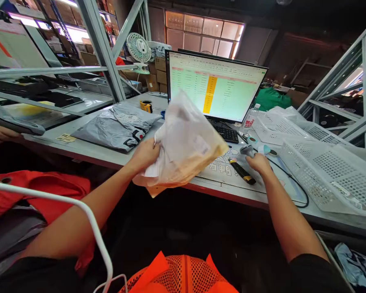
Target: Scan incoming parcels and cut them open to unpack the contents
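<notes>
Milky plastic fills the middle of the frame: a translucent packet (pixel 183 138), tan along its lower edge, tilted in mid-air above the front of the tabletop (pixel 207 179). The left grip (pixel 147 154) is closed on its left side, fingers gathering the film into folds, and there's the snag: that side bunches while the far corner hangs unsupported. A flatter pinch, thumb on one face and fingers spread behind, would likely steady it better.

Now look at the pale label (pixel 201 145) right of the packet's centre, too blurred to read. The fingers are well clear of it, and that's good handling; level the film there and creases should stay off the print.

Over to the right of the frame, the right grip (pixel 260 163) is closed around what looks like a handheld scanner (pixel 247 149), low over the tabletop. A loose wrist and a square angle would serve best with this one. Mind the black cable (pixel 289 175), looping toward the white baskets (pixel 332 179): it needs slack. And watch that yellow-and-black cutter (pixel 242 171), lying between the packet and the right forearm! I can't tell whether its blade is out, so the thin plastic belongs well above it.
</notes>
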The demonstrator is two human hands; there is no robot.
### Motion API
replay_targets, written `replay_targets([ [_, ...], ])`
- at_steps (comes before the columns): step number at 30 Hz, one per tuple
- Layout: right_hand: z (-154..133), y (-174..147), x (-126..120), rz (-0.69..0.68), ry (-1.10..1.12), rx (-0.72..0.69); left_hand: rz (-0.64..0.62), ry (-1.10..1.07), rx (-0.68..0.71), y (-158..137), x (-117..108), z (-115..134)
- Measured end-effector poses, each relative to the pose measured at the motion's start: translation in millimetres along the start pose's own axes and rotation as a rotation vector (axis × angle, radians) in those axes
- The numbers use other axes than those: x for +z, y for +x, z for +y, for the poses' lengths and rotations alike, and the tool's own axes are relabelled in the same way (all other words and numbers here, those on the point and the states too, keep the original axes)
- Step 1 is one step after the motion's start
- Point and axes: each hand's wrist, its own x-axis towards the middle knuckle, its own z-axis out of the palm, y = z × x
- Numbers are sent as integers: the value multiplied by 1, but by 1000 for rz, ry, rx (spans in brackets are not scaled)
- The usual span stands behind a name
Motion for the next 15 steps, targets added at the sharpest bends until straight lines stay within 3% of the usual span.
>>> replay_targets([
  [3, 8, -18, -32, -210, 324, -105, -67, 223, -32, -5, 20, -7],
  [6, 1, -52, -58, -481, 570, -226, -87, 293, -55, -11, 38, -9],
  [10, -26, -97, -70, -704, 548, -349, -54, 299, -58, -13, 47, -8],
  [15, -57, -117, -59, -701, 397, -470, -62, 288, -60, -12, 46, -9],
])
